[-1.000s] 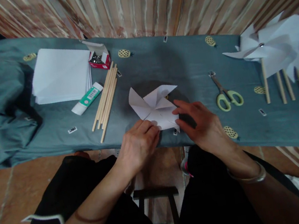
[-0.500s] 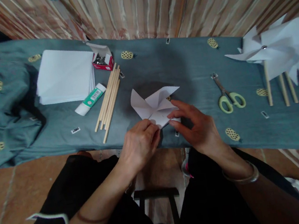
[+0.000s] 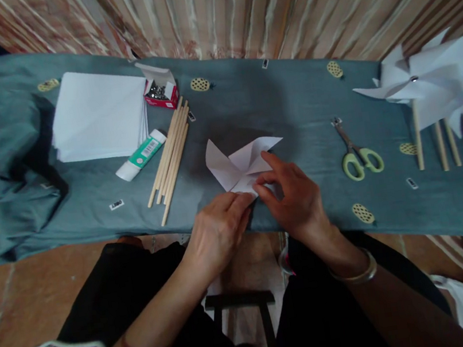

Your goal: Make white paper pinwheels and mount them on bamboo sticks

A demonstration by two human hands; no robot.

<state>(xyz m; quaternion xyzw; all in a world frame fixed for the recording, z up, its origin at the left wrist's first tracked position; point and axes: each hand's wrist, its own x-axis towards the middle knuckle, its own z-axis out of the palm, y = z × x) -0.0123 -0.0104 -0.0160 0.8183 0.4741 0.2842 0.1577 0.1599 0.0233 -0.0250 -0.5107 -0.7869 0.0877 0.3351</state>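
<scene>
A white paper pinwheel (image 3: 239, 166) with curled blades lies near the front edge of the cloth-covered table. My left hand (image 3: 222, 224) is closed on its near side, thumb and fingers pinching the paper. From the right, my right hand (image 3: 289, 194) grips the same pinwheel, thumb and index finger together at its near blade while another finger reaches over the right blade. The fingers partly hide the paper's near edge.
Left of the pinwheel lie wooden sticks (image 3: 170, 156), a glue stick (image 3: 142, 155), a stack of white paper (image 3: 98, 115) and an open red box of metal pins (image 3: 161, 94). To the right are green-handled scissors (image 3: 359, 154) and finished pinwheels (image 3: 435, 82) on sticks.
My right hand has shifted left and its thumb and index finger have come together on the near blade. My left thumb has moved further right along the paper's edge.
</scene>
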